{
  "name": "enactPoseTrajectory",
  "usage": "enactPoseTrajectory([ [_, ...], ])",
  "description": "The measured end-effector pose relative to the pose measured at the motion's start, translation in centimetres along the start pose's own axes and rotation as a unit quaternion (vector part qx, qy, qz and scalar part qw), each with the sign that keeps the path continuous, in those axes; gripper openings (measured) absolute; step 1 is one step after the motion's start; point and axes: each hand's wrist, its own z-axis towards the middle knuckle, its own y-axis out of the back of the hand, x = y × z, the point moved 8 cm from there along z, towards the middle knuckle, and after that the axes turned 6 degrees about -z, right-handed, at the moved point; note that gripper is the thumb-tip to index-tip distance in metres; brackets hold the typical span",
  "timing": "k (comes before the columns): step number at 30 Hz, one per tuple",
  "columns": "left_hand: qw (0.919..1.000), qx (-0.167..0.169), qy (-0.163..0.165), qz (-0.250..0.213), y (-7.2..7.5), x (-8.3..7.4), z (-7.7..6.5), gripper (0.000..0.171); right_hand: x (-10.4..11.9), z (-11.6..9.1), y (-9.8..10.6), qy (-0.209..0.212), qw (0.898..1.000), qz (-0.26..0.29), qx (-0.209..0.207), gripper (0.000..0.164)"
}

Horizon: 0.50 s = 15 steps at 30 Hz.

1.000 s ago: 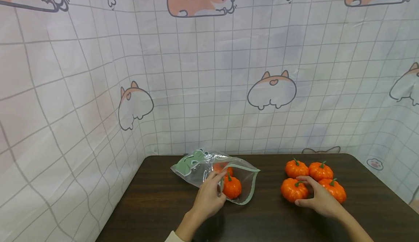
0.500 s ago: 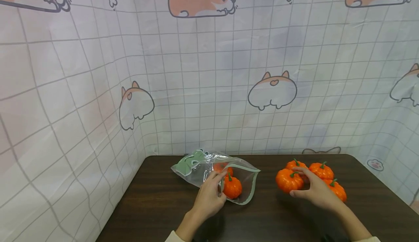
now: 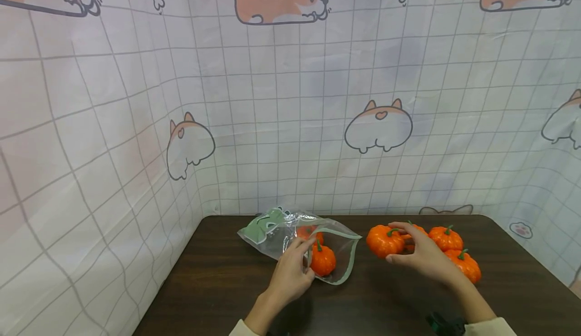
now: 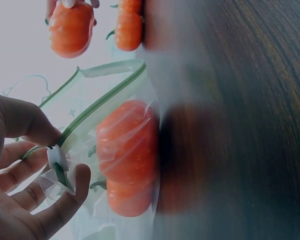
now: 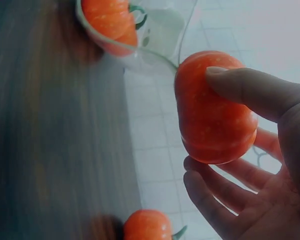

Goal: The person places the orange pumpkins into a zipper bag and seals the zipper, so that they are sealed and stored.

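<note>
A clear zip bag with a green printed end and a green-edged mouth lies on its side, its mouth gaping to the right. My left hand pinches the near edge of that mouth, by the white slider. Inside the bag, a small orange pumpkin sits near the opening and another pumpkin lies behind it. My right hand grips a third small pumpkin between thumb and fingers, raised above the table, just right of the bag mouth. Its green stem points toward my fingers in the head view.
Several more pumpkins stand at the right of the dark wooden table: one at the back, a nearer pumpkin, and one partly behind my right hand. A patterned cloth hangs behind and at the sides.
My right hand has lifted a pumpkin from the group on the right and carried it leftward toward the bag. The left hand and the bag have stayed in place.
</note>
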Motion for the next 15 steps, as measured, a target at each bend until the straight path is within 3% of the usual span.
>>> enactPoseTrajectory([
  [7,1.0000,-0.004,-0.004,0.003,0.0,0.2,0.1,0.075,1.3,0.8,-0.7,0.024,1.000,-0.012,0.006,0.080],
  [15,0.9999,-0.007,-0.009,-0.001,0.1,0.1,0.1,0.074,2.0,1.1,-1.9,0.032,0.999,0.026,0.030,0.079],
])
